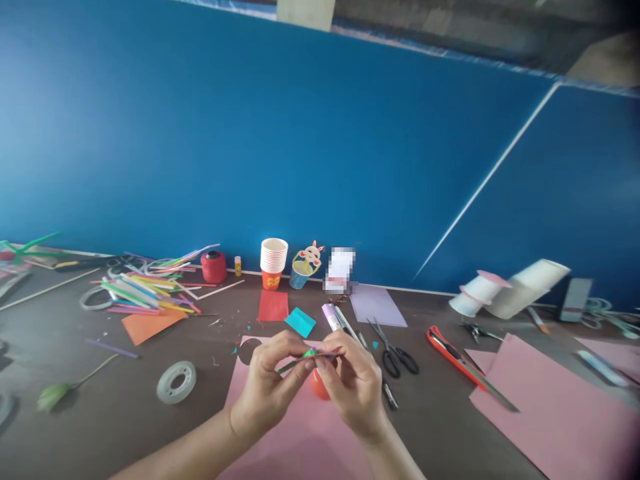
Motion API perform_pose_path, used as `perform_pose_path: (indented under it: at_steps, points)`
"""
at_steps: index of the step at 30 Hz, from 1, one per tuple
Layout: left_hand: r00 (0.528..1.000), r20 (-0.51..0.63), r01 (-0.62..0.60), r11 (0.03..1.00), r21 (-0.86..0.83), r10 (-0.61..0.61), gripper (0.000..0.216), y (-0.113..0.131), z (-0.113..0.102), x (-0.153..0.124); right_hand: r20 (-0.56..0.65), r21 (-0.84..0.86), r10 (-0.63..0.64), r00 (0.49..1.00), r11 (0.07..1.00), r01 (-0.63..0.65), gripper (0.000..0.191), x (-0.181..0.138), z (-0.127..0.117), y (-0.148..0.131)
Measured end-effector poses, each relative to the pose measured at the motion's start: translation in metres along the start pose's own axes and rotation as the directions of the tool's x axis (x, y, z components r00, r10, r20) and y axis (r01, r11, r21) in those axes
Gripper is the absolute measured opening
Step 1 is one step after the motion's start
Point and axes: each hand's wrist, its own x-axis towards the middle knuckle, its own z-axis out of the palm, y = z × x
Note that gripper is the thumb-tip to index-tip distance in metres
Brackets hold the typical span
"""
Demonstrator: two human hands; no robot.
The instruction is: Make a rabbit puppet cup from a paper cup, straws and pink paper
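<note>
My left hand and my right hand meet in front of me, thumbs and forefingers pinched together. Between them they grip a thin, small green and reddish piece, seen nearly edge-on, so its kind is unclear. Directly below the fingertips is a red-orange object, mostly covered by my right hand. A pink sheet of paper lies under both hands. Just past my right hand are black-handled scissors and several pens or markers.
Red paper, blue paper and stacked paper cups are ahead. Clear tape, an orange sheet and coloured sticks lie left. A red utility knife, blade out, rests on pink sheets at right.
</note>
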Motion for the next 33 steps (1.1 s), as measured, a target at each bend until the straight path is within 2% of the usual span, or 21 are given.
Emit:
perform_pose_path:
  at_steps: [5, 9, 16, 19, 22, 25, 29, 31, 33]
  points:
    - [1.000, 0.017, -0.001, 0.995, 0.103, 0.000, 0.005, 0.002, -0.002, 0.005, 0.027, 0.063, -0.034, 0.999, 0.997, 0.032, 0.014, 0.000, -0.001, 0.004]
    - [0.997, 0.039, 0.058, 0.985, 0.160, -0.065, 0.007, 0.004, -0.003, 0.009, 0.036, 0.050, -0.037, 0.999, 0.998, 0.035, 0.013, -0.001, -0.002, 0.009]
    - [0.985, 0.069, 0.151, 0.981, 0.124, -0.161, 0.010, 0.006, -0.005, 0.013, 0.051, 0.016, 0.032, 0.998, 0.999, -0.033, 0.014, -0.002, -0.004, 0.010]
    - [0.971, 0.120, 0.196, 0.976, 0.100, -0.207, 0.011, 0.007, -0.006, 0.014, 0.054, 0.002, 0.072, 0.996, 0.997, -0.072, 0.011, -0.003, -0.005, 0.010]
    - [0.940, 0.211, 0.261, 0.963, 0.063, -0.268, 0.017, 0.008, -0.009, 0.016, 0.020, -0.022, 0.130, 0.991, 0.991, -0.130, 0.006, -0.002, -0.004, 0.007]
    - [0.895, 0.244, 0.385, 0.923, 0.000, -0.373, 0.019, 0.006, -0.012, 0.018, -0.003, -0.025, 0.226, 0.974, 0.974, -0.226, 0.008, 0.003, -0.001, 0.001]
    - [0.825, 0.250, 0.559, 0.799, -0.222, -0.507, 0.019, -0.002, -0.013, 0.017, 0.024, -0.044, 0.406, 0.914, 0.914, -0.404, 0.019, 0.012, 0.002, -0.007]
    - [0.789, 0.287, 0.614, 0.719, -0.327, -0.544, 0.017, -0.005, -0.014, 0.014, 0.041, -0.089, 0.450, 0.892, 0.891, -0.446, 0.025, 0.016, 0.001, -0.006]
    - [0.749, 0.326, 0.663, 0.655, -0.362, -0.577, 0.015, -0.007, -0.016, 0.008, 0.047, -0.157, 0.458, 0.888, 0.881, -0.446, 0.029, 0.019, 0.001, -0.004]
